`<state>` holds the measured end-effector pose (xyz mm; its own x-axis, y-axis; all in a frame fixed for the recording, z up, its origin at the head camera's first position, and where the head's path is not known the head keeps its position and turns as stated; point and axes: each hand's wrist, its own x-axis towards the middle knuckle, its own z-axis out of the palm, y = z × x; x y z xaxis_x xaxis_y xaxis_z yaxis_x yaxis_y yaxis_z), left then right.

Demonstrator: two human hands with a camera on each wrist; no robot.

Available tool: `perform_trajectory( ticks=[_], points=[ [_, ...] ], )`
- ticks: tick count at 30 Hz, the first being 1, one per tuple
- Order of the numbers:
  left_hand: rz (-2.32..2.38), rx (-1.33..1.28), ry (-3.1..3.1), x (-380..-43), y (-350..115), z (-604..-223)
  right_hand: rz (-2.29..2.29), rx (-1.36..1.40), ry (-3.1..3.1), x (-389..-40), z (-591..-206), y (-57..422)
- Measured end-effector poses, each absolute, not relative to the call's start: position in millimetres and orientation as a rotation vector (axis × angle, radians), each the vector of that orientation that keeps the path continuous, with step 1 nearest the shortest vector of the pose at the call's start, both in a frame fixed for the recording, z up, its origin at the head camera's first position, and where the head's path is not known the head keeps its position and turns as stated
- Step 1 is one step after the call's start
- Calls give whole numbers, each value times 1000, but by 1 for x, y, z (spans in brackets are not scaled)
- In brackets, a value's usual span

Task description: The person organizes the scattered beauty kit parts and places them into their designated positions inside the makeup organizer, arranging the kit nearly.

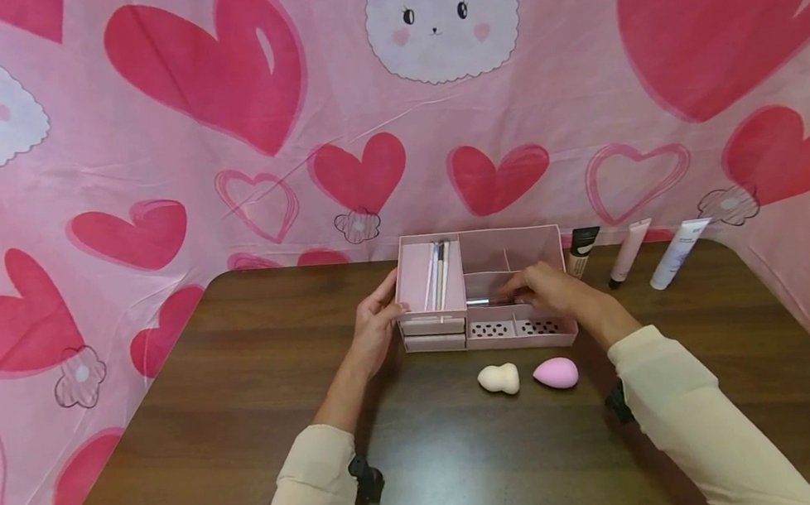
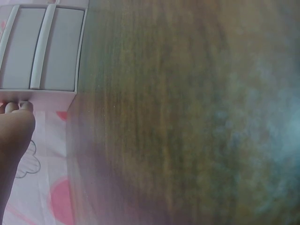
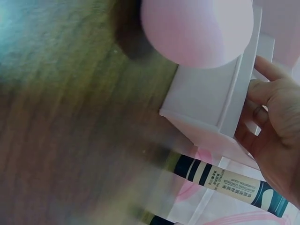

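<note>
A pink makeup organizer (image 1: pixel 431 317) stands near the table's back edge. My left hand (image 1: pixel 377 322) holds its left side, thumb at the upper edge and fingers along the outer wall; in the left wrist view those fingers (image 2: pixel 13 107) touch the side beside two drawers (image 2: pixel 61 49). My right hand (image 1: pixel 542 287) reaches down into the middle right compartment, fingers bent. At its fingertips lies a slim silvery and dark stick (image 1: pixel 481 301); I cannot tell whether they pinch it. Several slim makeup brushes (image 1: pixel 441 273) lie in the top left tray.
A cream sponge (image 1: pixel 499 379) and a pink makeup sponge (image 1: pixel 557 373) lie before the organizer. To its right stand a black-capped beige concealer tube (image 1: pixel 582 252), a pink tube (image 1: pixel 631 252) and a white tube (image 1: pixel 679 254). A heart-patterned cloth (image 1: pixel 427 117) hangs behind the table.
</note>
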<state>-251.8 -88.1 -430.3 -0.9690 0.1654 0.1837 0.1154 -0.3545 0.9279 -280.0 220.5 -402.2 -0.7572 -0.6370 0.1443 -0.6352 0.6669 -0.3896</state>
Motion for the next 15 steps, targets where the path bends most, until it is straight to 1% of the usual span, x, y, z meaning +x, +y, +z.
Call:
perform_trajectory(
  ticks=[6,15],
  points=[
    [2526,383,1776,-253,-89,-432,-678,-1055,2901,-276,-403,223],
    [2507,403,1788,-252,-91,-432,-760,-902,2928,-268,-393,224]
  ],
)
